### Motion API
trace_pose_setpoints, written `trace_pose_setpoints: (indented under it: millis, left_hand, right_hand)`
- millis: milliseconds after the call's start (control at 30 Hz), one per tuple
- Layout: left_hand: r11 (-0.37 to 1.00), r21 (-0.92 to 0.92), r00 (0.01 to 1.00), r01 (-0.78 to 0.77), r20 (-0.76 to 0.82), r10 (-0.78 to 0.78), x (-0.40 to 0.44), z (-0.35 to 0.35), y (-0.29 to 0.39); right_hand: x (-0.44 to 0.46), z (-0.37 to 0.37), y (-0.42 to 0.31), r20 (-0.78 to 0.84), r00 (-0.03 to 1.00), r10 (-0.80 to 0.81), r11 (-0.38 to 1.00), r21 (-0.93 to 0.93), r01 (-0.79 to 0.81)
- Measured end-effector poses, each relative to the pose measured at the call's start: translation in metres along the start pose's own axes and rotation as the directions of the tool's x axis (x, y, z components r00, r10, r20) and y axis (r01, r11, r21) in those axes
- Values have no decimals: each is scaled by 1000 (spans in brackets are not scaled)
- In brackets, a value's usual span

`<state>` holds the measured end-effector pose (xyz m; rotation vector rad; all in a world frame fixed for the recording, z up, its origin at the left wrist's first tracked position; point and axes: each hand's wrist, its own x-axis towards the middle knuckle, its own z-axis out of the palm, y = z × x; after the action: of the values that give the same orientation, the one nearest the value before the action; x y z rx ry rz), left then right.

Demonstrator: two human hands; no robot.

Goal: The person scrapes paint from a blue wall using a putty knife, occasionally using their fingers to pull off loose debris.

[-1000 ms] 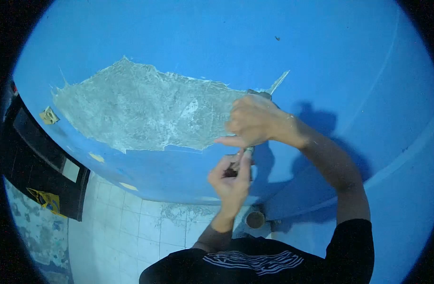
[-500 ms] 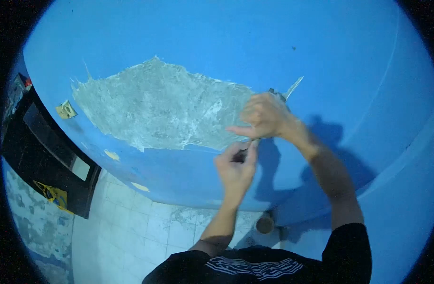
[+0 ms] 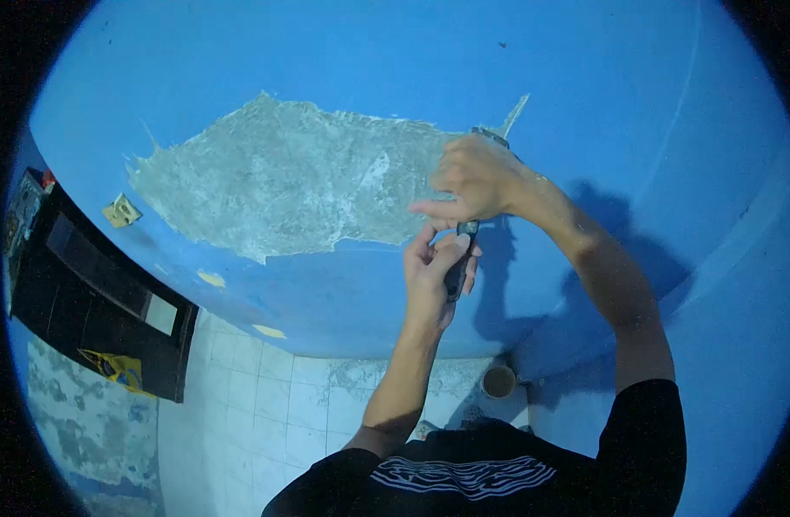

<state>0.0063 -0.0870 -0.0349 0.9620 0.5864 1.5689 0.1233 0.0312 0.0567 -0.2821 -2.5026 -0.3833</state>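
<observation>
A grey bare patch (image 3: 283, 177) with ragged edges spreads across the blue wall (image 3: 369, 52). My right hand (image 3: 477, 178) is closed at the patch's right end, its thumb stretched out to the left; a dark tool edge (image 3: 490, 136) shows just above its knuckles. Directly below, my left hand (image 3: 438, 263) is closed round a dark handle (image 3: 457, 276), thumb on top. The handle's upper end meets the underside of my right hand. Whether handle and edge are one tool is hidden by my right hand.
A round container (image 3: 498, 382) stands on the tiled floor (image 3: 279, 401) near the wall's foot. At the left are a dark wooden piece of furniture (image 3: 93, 302), a yellow bag (image 3: 119, 369) and an open socket box (image 3: 121, 210) on the wall.
My left hand has closed round the dark handle, which now shows more plainly below my right hand. The view has shifted, and my right hand stays at the patch's right end.
</observation>
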Motion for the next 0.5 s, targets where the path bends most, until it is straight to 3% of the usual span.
trace_pose_setpoints:
  millis: [33, 67, 100, 133, 167, 300, 367, 433, 500]
  left_hand:
    - [992, -116, 999, 46, -4, -47, 0, 2, -3]
    - [992, -121, 997, -43, -64, 35, -1, 9, -6]
    - [991, -126, 998, -38, -52, 32, 0, 12, -12]
    - [957, 48, 933, -287, -214, 291, 3, 15, -19]
    - [839, 251, 776, -483, -321, 543, 5, 21, -20]
    - [802, 262, 720, -537, -352, 598, -1, 27, -17]
    - [799, 265, 716, -539, -355, 601, 2, 21, -37]
    - [790, 286, 693, -542, -380, 613, 3, 15, -47]
    - [726, 358, 679, -587, -272, 683, 0, 18, -33]
  right_hand:
    - [-1, 0, 0, 19, 1000, -7, 1000, -19, 8]
    - [-1, -1, 0, 39, 999, -14, 999, -38, 15]
    - [-1, 0, 0, 43, 999, -6, 999, -49, 8]
    - [-2, 1, 0, 48, 999, 5, 999, -36, -3]
    - [-1, 0, 1, 55, 998, 12, 1000, -25, -10]
    - [0, -2, 3, 33, 999, 25, 999, 26, -26]
    - [1, -6, 4, 166, 986, -33, 998, -48, 41]
    - [1, -5, 6, 172, 984, -45, 998, -32, 51]
    - [1, -4, 10, 182, 982, -43, 999, -22, 48]
